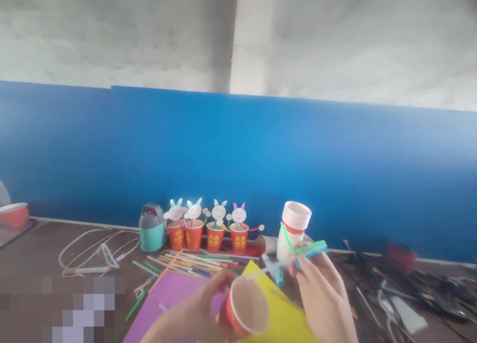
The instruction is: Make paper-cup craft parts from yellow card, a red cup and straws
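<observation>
In the lower middle of the head view, my left hand (197, 305) is closed around a red paper cup (230, 310) whose open mouth is tilted toward me. My right hand (322, 288), to the right of the cup, grips a slim blue-and-green object (313, 248). A bright green strip rises from this object at an angle, and a pale thin length runs from near my fingers to the cup's rim. Blur hides its exact kind. Beneath the cup lie purple paper (167, 300) and yellow paper (285, 308).
Several red cups with paper rabbit figures (239, 236) stand behind coloured sticks (201, 263). A teal-and-grey container (152, 231) is left of them, a stack of paper cups (294, 223) right. White cable (80, 243) lies left, dark cables (421, 288) right. A blue partition (238, 149) closes the back.
</observation>
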`<state>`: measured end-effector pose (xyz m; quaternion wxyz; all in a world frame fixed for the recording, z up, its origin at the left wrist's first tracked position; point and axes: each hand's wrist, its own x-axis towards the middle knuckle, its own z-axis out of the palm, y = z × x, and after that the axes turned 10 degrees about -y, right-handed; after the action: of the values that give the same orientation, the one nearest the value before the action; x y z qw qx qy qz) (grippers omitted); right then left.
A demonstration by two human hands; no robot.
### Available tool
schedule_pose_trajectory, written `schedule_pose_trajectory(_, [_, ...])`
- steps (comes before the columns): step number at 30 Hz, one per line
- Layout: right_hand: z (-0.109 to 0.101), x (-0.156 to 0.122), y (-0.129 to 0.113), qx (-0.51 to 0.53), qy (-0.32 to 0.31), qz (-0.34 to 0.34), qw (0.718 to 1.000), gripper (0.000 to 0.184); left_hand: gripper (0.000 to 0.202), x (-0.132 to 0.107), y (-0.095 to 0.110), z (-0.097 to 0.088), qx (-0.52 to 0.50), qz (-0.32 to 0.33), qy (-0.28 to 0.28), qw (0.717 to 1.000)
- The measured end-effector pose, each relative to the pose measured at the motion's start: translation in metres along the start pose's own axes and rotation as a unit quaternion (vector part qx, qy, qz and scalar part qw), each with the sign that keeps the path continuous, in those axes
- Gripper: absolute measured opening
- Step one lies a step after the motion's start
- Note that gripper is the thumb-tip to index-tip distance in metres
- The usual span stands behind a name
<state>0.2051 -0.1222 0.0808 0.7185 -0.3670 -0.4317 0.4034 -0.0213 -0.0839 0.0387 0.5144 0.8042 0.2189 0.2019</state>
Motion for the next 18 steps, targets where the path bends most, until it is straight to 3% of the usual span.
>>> schedule_pose_trajectory(3, [-0.003,-0.007,-0.001,-0.117,-0.046,-0.017,0.992,0.025,0.058,0.003,-0.005,-0.008,-0.016,0.055,0.01,0.998])
schedule_pose_trajectory(8, [0.014,-0.02,-0.012,-0.262,-0.21,-0.099,0.937,0.004,0.058,0.003,-0.008,-0.008,-0.072,0.1,-0.014,0.992])
schedule_pose_trajectory(12, [0.031,-0.024,-0.022,-0.336,-0.288,-0.137,0.886,0.017,0.053,-0.001,-0.006,-0.01,-0.099,0.102,-0.032,0.989])
schedule_pose_trajectory(18, [0.035,-0.028,-0.024,-0.367,-0.34,-0.147,0.853,0.024,0.05,-0.005,-0.004,-0.012,-0.116,0.09,-0.063,0.987])
